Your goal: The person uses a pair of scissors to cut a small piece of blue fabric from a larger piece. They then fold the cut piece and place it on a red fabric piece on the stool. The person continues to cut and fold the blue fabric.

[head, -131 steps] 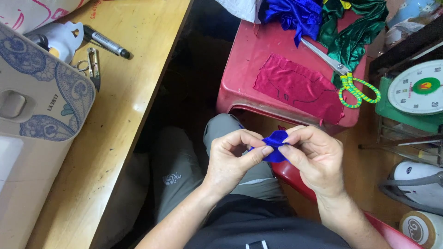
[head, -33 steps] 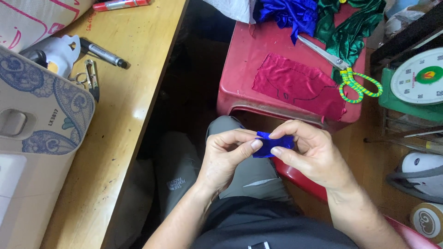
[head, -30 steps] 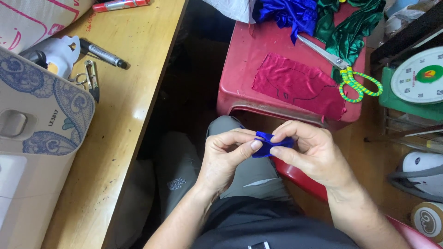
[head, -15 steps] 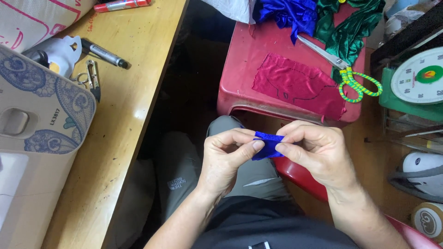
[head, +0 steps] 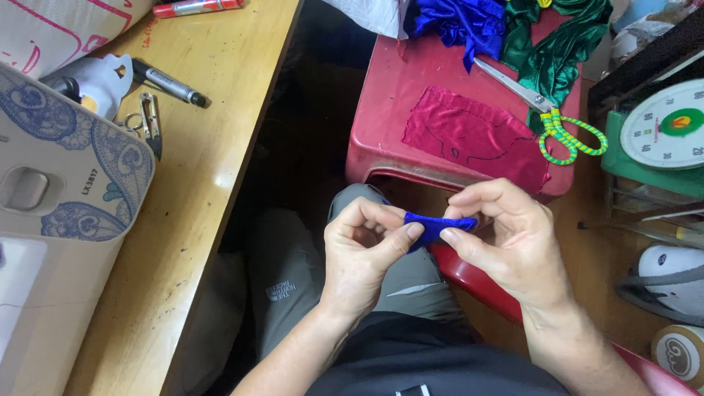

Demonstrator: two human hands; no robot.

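Over my lap, both hands pinch a small piece of blue satin cloth (head: 434,225). My left hand (head: 367,253) grips its left end between thumb and forefinger. My right hand (head: 506,238) holds the right end, fingers curled over it. Most of the cloth is hidden between my fingertips. Just beyond my hands stands a red plastic stool (head: 389,110) with a magenta cloth piece (head: 473,136) marked with dark lines, a pair of scissors (head: 550,117) with green-yellow handles, and bunched blue fabric (head: 458,22) and green fabric (head: 561,44).
A wooden table (head: 198,191) on the left carries a sewing machine (head: 51,205), thread snips (head: 150,121), a black marker (head: 169,82) and a red marker (head: 196,7). A green-based weighing scale (head: 671,136) stands at right, a tape roll (head: 678,352) at lower right.
The hands have kept working the blue cloth, which has gone from a bunched shape to a flatter strip held between the fingertips. The hands sit slightly lower.
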